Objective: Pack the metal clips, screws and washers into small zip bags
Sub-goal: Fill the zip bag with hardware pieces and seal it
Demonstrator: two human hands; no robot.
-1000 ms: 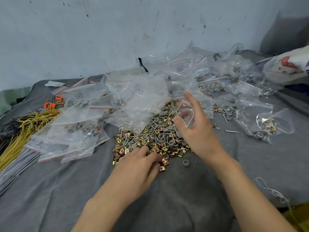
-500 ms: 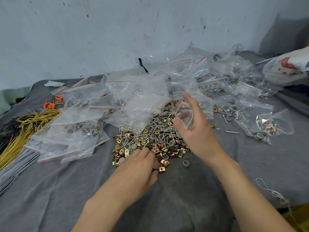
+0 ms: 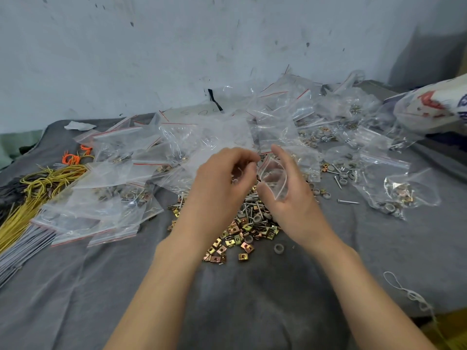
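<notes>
A heap of gold metal clips [image 3: 237,236], screws and grey washers lies on the grey cloth [image 3: 252,299] in front of me. My right hand [image 3: 290,198] holds a small clear zip bag [image 3: 274,176] above the heap, thumb under it and fingers behind it. My left hand [image 3: 222,183] is raised beside the bag's mouth with its fingers curled and the fingertips pinched together; what they pinch is too small to tell. A loose grey washer [image 3: 278,248] lies near the heap's front edge.
Many clear zip bags, empty ones [image 3: 121,173] and filled ones [image 3: 394,193], are spread across the back and both sides. Yellow wire bundles [image 3: 32,188] and grey strips lie at the left. A printed sack [image 3: 434,107] sits far right. A white string [image 3: 409,294] lies near the right edge.
My left hand has lifted off the heap's front edge and moved up to the mouth of the bag. My right hand has stayed nearly still with the bag.
</notes>
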